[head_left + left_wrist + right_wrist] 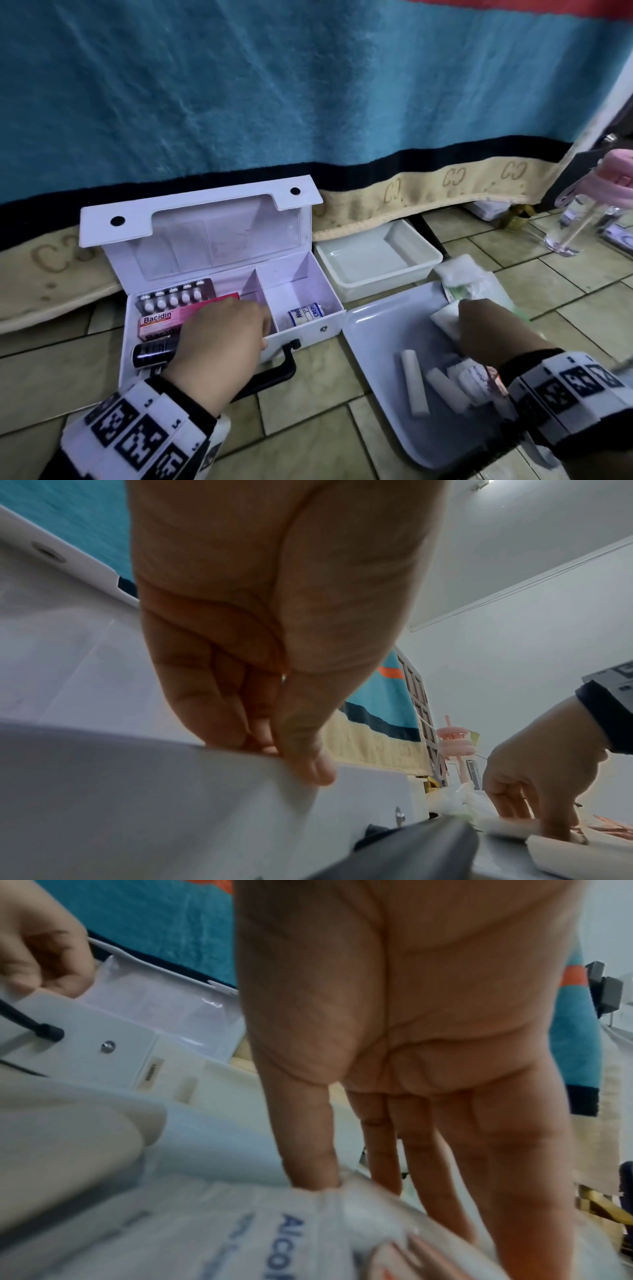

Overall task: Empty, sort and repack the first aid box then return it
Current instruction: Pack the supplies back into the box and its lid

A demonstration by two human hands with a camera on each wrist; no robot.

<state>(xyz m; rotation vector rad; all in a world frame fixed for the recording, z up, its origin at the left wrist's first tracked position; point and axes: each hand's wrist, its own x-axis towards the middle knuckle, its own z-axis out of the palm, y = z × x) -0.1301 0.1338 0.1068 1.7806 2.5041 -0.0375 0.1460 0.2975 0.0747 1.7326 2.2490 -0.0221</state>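
The white first aid box [308, 334] stands open on the tiled floor, its lid [205, 233] leaning back against the bed. Its left compartment holds a blister pack [174, 296], a pink Bacidin carton [159, 320] and a dark bottle [150, 353]; the right one holds a crepe bandage roll [306, 312]. My left hand [265, 329] pinches the box's front wall [171, 791], fingers inside and thumb outside. My right hand [460, 325] reaches into the grey tray [376, 342], thumb and fingers pinching a white alcohol pad packet [291, 1231]. White gauze rolls [414, 380] lie beside it.
An empty white tub [376, 260] sits behind the tray, half under the bed. A plastic bag of cotton [472, 277] lies at the tray's far corner. A clear bottle with a pink lid [579, 212] stands at the right. The blue blanket [308, 102] hangs behind everything.
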